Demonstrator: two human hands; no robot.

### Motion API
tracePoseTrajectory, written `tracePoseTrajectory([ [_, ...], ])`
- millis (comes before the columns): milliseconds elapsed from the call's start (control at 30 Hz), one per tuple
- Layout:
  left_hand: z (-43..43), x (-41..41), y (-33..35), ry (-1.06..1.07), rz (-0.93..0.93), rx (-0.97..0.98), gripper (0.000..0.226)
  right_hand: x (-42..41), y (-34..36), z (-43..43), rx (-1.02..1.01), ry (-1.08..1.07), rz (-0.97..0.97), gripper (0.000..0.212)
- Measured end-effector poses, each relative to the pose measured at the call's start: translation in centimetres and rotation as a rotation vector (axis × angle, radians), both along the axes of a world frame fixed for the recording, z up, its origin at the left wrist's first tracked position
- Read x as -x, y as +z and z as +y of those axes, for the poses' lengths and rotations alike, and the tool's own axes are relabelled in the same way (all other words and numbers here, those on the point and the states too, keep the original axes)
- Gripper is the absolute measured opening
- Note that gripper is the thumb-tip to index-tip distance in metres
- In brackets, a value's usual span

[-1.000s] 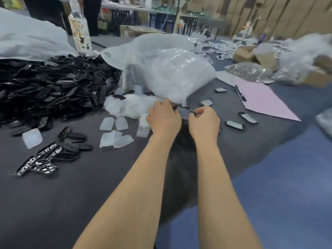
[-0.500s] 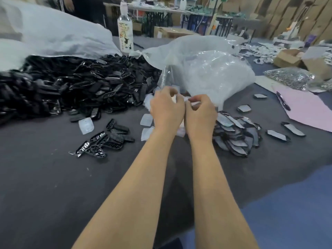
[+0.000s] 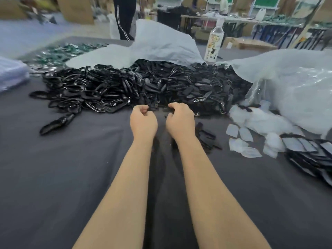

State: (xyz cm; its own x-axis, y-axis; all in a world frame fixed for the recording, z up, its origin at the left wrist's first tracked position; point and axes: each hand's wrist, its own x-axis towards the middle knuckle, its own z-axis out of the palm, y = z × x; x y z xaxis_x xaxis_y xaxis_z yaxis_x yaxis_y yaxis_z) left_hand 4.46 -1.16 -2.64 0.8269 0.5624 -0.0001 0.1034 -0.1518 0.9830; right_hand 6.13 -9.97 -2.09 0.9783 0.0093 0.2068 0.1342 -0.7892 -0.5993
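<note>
**Step in hand: pick-up of a part from stock.**

Both hands work at the near edge of the pile of black parts (image 3: 143, 87), which lies across the far middle of the counter (image 3: 71, 177).

- The left hand (image 3: 143, 121) has its grip closed, fingers curled inward. Nothing shows between them.
- The right hand (image 3: 180, 119) has its fingers curled at the pile's edge, over a small dark piece. Whether this grip actually holds the piece cannot be told.

The clear pouches (image 3: 239, 133) lie toward the right edge of the counter. A stack of pouched parts (image 3: 305, 146) lies just beyond them, at that edge.

**Next move, as judged:** one part is likely separated from the tangle. This calls for a fingertip pinch on a single piece and a lift clear of its neighbours, since the parts interlock. The part then probably travels right to a pouch.
</note>
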Motion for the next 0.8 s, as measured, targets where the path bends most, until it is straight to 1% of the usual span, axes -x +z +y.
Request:
tracePoseTrajectory([
  [100,2.1,-0.3,-0.3,0.059,0.04,0.069,0.028,-0.7,-0.5,2.3,-0.009,0.095,-0.031,0.043],
  [200,3.3,-0.8,-0.2,0.076,0.053,0.085,0.032,-1.8,-0.9,4.4,0.107,0.213,0.014,0.047],
  [300,4.0,-1.2,-0.1,0.093,0.045,0.123,0.032,-2.6,-1.2,5.9,0.219,0.223,0.119,0.049],
  [367,4.1,-1.4,-0.2,0.097,0.045,0.148,0.03,-3.0,-1.4,6.5,0.24,0.216,0.181,0.049],
  [433,4.1,-1.6,-0.4,0.093,0.039,0.169,0.029,-3.1,-1.5,6.9,0.223,0.202,0.177,0.045],
  [500,4.0,-1.8,-0.4,0.093,0.021,0.178,0.027,-3.1,-1.4,7.0,0.069,0.122,0.096,0.037],
  [600,3.8,-2.0,-0.4,0.104,-0.012,0.138,0.024,-2.9,-0.9,5.9,-0.261,-0.037,-0.03,0.028],
  [700,3.2,-1.8,-0.5,0.059,-0.007,0.121,0.012,-2.7,-0.5,4.2,-0.508,-0.097,-0.021,0.023],
  [733,2.9,-1.7,-0.5,0.018,0.0,0.126,0.013,-2.6,-0.4,3.7,-0.572,-0.109,-0.008,0.021],
  [800,2.0,-1.5,-0.4,-0.067,0.009,0.142,0.028,-2.1,-0.1,2.8,-0.662,-0.085,0.019,0.02],
])
